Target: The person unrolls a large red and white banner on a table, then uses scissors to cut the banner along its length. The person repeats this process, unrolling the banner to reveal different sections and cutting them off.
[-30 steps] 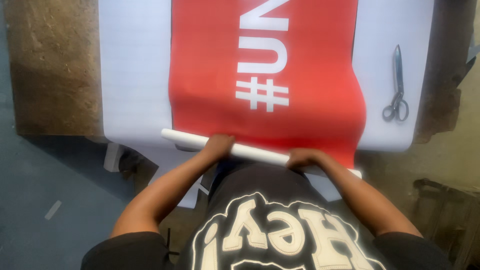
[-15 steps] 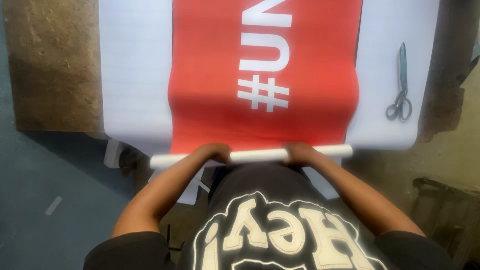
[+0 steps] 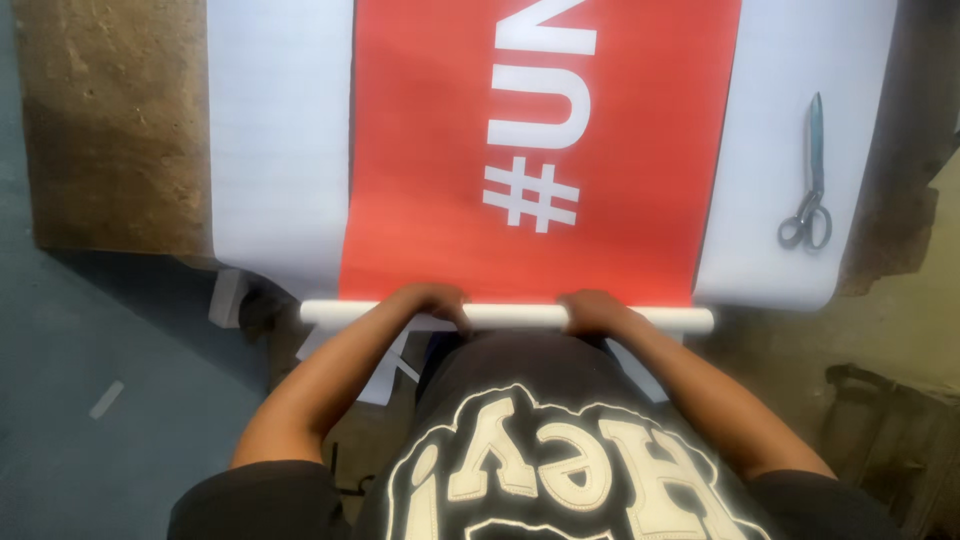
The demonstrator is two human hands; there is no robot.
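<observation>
A red banner (image 3: pixel 540 150) with large white lettering lies flat on a white sheet (image 3: pixel 280 150) that covers the table. Its near end is wound onto a white tube (image 3: pixel 510 316), which lies level along the table's front edge. My left hand (image 3: pixel 430 300) grips the tube left of its middle. My right hand (image 3: pixel 595 310) grips it right of its middle. Both forearms reach forward from my black shirt with pale lettering.
Metal scissors (image 3: pixel 810 190) lie on the white sheet at the right, clear of the banner. A bare brown tabletop (image 3: pixel 110 130) shows at the left. Grey floor (image 3: pixel 90 400) lies below left, and a dark object (image 3: pixel 880 420) sits at the lower right.
The tube was tilted, its left end higher, and now lies level against the banner's near edge. Both hands have stayed on it.
</observation>
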